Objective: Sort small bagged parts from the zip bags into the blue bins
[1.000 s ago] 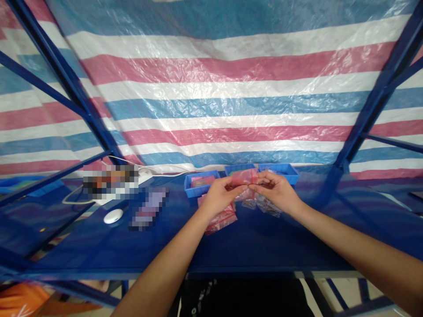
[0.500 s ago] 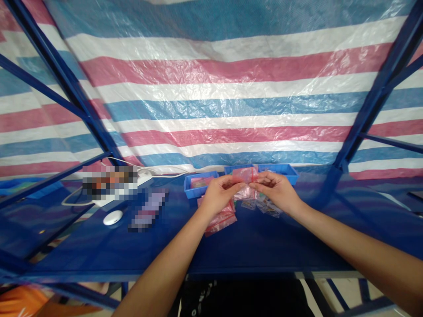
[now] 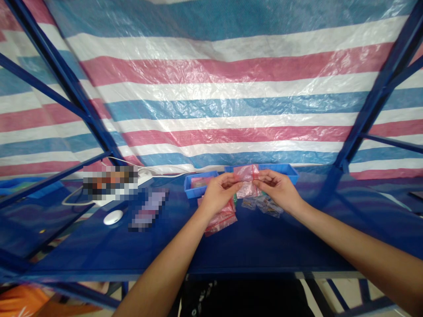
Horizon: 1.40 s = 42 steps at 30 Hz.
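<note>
Between my two hands a pink zip-lock bag (image 3: 246,180) is stretched upright above the blue table. My left hand (image 3: 220,190) pinches its left side with thumb and fingers. On the right side, my right hand (image 3: 276,187) grips the bag the same way. A stack of pink plastic bags (image 3: 222,219) lies under and beside my left hand. Small clear packets (image 3: 269,207) with tiny parts inside lie below my right hand; I cannot make out the parts. Some green pieces show in the gap behind the held bag.
Blue bins (image 3: 196,190) stand along the back, the left one holding pinkish packets. To the left are a white round case (image 3: 113,217), a blurred phone-like object (image 3: 150,209) and a white cable (image 3: 161,172). Blue metal posts (image 3: 366,97) frame the table before a striped tarp (image 3: 214,101).
The pink bag has been spread wider and flatter between my hands, and my fingertips have moved slightly apart. The other things lie as before.
</note>
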Each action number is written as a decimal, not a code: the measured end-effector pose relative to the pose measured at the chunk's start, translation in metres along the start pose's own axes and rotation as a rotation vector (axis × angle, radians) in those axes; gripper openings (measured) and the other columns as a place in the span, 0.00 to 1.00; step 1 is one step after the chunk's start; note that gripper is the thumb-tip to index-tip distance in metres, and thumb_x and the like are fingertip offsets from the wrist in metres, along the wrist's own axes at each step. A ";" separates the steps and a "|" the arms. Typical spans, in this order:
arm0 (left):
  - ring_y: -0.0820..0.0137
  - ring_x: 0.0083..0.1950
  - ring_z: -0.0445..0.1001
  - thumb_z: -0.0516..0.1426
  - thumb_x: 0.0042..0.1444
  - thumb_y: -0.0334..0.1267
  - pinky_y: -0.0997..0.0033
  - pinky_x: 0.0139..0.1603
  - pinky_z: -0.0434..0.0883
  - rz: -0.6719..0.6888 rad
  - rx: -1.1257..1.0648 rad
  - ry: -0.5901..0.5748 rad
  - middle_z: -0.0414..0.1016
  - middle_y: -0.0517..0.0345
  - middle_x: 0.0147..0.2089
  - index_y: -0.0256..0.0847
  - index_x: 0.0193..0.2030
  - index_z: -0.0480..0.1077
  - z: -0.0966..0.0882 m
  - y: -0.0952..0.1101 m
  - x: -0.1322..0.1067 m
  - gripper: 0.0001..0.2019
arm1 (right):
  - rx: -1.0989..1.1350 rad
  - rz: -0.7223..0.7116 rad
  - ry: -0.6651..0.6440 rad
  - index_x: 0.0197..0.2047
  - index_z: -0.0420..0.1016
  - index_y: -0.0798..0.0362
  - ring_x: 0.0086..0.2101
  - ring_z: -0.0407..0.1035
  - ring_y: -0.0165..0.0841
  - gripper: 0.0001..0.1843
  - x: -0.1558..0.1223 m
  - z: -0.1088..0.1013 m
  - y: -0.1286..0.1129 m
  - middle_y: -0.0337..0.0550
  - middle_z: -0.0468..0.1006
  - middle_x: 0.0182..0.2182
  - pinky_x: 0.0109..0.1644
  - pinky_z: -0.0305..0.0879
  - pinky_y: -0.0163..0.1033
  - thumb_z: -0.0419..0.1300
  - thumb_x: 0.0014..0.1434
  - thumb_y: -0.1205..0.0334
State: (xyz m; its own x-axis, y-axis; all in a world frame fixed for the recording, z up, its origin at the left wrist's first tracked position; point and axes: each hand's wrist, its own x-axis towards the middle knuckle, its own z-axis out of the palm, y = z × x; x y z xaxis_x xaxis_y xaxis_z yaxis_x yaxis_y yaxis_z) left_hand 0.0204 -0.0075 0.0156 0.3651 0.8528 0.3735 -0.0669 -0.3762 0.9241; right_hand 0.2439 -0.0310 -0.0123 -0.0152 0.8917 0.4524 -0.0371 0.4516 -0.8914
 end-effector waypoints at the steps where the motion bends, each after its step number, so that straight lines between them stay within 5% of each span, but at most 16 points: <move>1: 0.64 0.45 0.83 0.71 0.53 0.42 0.65 0.51 0.76 0.010 -0.002 -0.004 0.85 0.50 0.45 0.37 0.47 0.78 -0.001 -0.002 0.000 0.17 | -0.006 -0.010 -0.003 0.46 0.81 0.45 0.39 0.81 0.38 0.15 0.000 -0.001 0.000 0.40 0.87 0.40 0.47 0.76 0.43 0.74 0.57 0.51; 8: 0.61 0.49 0.82 0.63 0.61 0.35 0.62 0.53 0.75 0.148 0.234 0.003 0.84 0.50 0.47 0.40 0.45 0.81 -0.007 0.001 -0.001 0.07 | -0.252 -0.177 -0.011 0.45 0.83 0.45 0.46 0.80 0.42 0.07 -0.001 -0.008 -0.004 0.43 0.85 0.43 0.57 0.74 0.51 0.67 0.64 0.57; 12: 0.58 0.61 0.77 0.61 0.63 0.33 0.59 0.61 0.73 0.262 0.301 0.018 0.80 0.48 0.58 0.43 0.42 0.84 -0.009 0.007 -0.001 0.08 | -0.335 -0.307 0.030 0.43 0.85 0.45 0.56 0.74 0.45 0.06 0.001 -0.011 -0.009 0.46 0.81 0.52 0.66 0.66 0.54 0.66 0.65 0.60; 15: 0.56 0.69 0.71 0.61 0.63 0.34 0.57 0.67 0.68 0.263 0.309 0.045 0.76 0.49 0.65 0.44 0.42 0.84 -0.010 0.006 -0.001 0.08 | -0.387 -0.330 0.100 0.41 0.86 0.45 0.55 0.73 0.43 0.07 0.000 -0.011 -0.011 0.47 0.77 0.51 0.65 0.66 0.53 0.65 0.64 0.62; 22: 0.63 0.46 0.82 0.60 0.64 0.37 0.64 0.51 0.76 0.113 0.260 0.055 0.86 0.52 0.47 0.41 0.46 0.83 -0.008 -0.001 0.000 0.10 | -0.324 -0.242 0.073 0.41 0.85 0.46 0.46 0.76 0.41 0.07 -0.003 -0.005 -0.012 0.44 0.82 0.44 0.51 0.72 0.46 0.63 0.65 0.60; 28: 0.63 0.52 0.81 0.58 0.63 0.33 0.64 0.56 0.75 0.153 0.274 0.052 0.85 0.52 0.49 0.42 0.46 0.83 -0.007 0.003 -0.001 0.12 | -0.344 -0.178 0.032 0.46 0.87 0.44 0.51 0.76 0.42 0.13 -0.002 -0.006 -0.014 0.44 0.84 0.49 0.56 0.71 0.48 0.59 0.68 0.58; 32: 0.61 0.51 0.82 0.63 0.63 0.39 0.62 0.56 0.76 0.162 0.228 0.058 0.85 0.49 0.49 0.40 0.46 0.83 -0.005 0.003 -0.001 0.10 | -0.243 -0.114 0.038 0.46 0.87 0.45 0.52 0.76 0.43 0.11 -0.003 -0.005 -0.015 0.44 0.84 0.49 0.59 0.70 0.49 0.64 0.66 0.53; 37: 0.63 0.44 0.83 0.67 0.59 0.42 0.63 0.51 0.78 0.096 0.147 0.054 0.85 0.50 0.43 0.39 0.46 0.80 -0.004 -0.003 0.000 0.11 | -0.074 0.039 0.070 0.42 0.83 0.49 0.37 0.79 0.39 0.18 -0.001 -0.001 -0.010 0.44 0.86 0.37 0.45 0.75 0.45 0.76 0.54 0.47; 42: 0.66 0.44 0.83 0.69 0.57 0.38 0.68 0.49 0.76 0.111 0.067 0.050 0.84 0.53 0.42 0.40 0.51 0.73 -0.003 -0.005 0.002 0.17 | 0.036 0.019 0.097 0.41 0.73 0.47 0.33 0.78 0.34 0.23 0.002 0.001 -0.008 0.36 0.83 0.31 0.41 0.74 0.39 0.79 0.50 0.49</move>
State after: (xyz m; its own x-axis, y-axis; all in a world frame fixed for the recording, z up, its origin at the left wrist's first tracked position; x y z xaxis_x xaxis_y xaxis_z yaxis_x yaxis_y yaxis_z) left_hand 0.0184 -0.0031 0.0117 0.3121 0.8211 0.4779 -0.0410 -0.4909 0.8702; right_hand 0.2430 -0.0327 -0.0042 0.0808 0.8998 0.4287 -0.0742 0.4344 -0.8977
